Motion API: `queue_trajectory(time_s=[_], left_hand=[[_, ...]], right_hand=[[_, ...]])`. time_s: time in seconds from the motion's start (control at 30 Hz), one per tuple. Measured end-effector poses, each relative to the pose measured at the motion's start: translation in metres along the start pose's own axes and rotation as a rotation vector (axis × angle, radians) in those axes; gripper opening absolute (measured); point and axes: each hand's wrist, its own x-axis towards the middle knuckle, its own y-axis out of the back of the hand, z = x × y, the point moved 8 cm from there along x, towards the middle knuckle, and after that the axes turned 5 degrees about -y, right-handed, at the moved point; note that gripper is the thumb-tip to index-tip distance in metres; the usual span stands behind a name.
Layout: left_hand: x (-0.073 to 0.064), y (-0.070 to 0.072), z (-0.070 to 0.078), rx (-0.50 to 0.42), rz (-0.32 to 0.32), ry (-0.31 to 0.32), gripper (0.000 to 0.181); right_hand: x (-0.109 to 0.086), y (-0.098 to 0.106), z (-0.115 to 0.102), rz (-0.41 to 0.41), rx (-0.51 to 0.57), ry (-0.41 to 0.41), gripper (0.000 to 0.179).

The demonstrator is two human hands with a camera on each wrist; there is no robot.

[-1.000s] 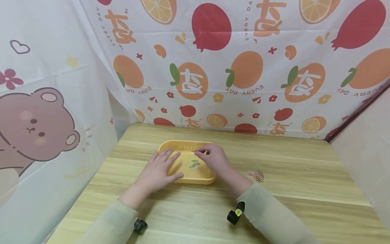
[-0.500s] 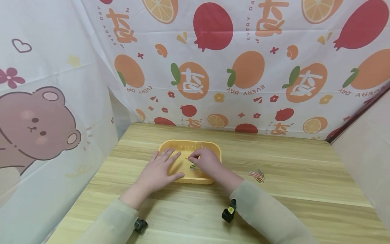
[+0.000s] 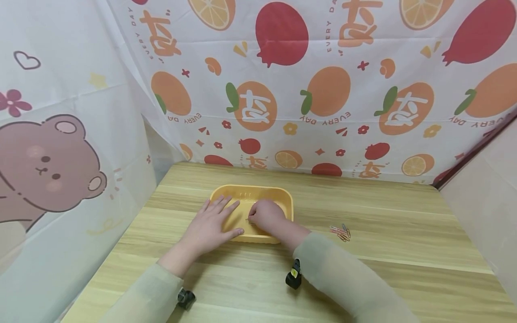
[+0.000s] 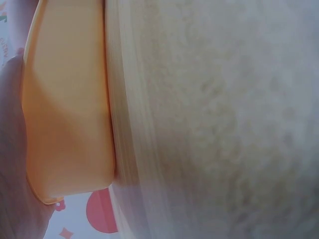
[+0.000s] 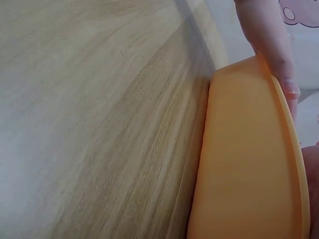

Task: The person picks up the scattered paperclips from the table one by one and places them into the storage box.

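Observation:
A shallow yellow plastic tray [image 3: 282,194] sits on the wooden table. My left hand [image 3: 208,229] lies spread over its left end, fingers straight, thumb along the front rim. Inside the tray, low over its floor, my right hand [image 3: 268,217] pinches a paper clip [image 3: 247,220]; only a tiny tip of it shows at the fingertips. The clips seen in the tray earlier are hidden behind this hand. Both wrist views show the tray's outer wall [image 4: 70,109] from the side, and the right wrist view shows the left hand [image 5: 269,40] at its far corner.
To the right of the tray, a small pile of coloured paper clips [image 3: 341,232] lies on the table [image 3: 387,251]. A fruit-print cloth [image 3: 291,89] hangs behind the table, and a bear-print cloth [image 3: 52,166] hangs on the left.
My right hand has come from the tray's back right side down and toward the front left, lowering the paper clip to the tray floor. The left hand has stayed in place.

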Motion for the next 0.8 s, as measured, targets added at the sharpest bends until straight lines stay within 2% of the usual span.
queue_trajectory(time_s=[0.23,0.47,0.6,0.8], left_hand=[[0.0007,-0.001,-0.0007,-0.002,0.011,-0.006,0.083],[0.0004,-0.0001,-0.0004,0.016,0.003,-0.01,0.09],[0.0007,-0.0009,-0.001,0.021,0.002,-0.012,0.094],[0.0005,-0.0002,-0.0003,0.019,0.004,-0.012,0.089]], right_hand=[[0.0034,-0.0042,-0.0015,-0.013,-0.057,-0.036,0.009],[0.0065,-0.0065,-0.0012,-0.003,-0.103,-0.046,0.01],[0.0067,-0.0072,0.0,-0.008,-0.103,-0.053,0.009],[0.0061,-0.006,0.0004,-0.009,-0.071,-0.051,0.009]])
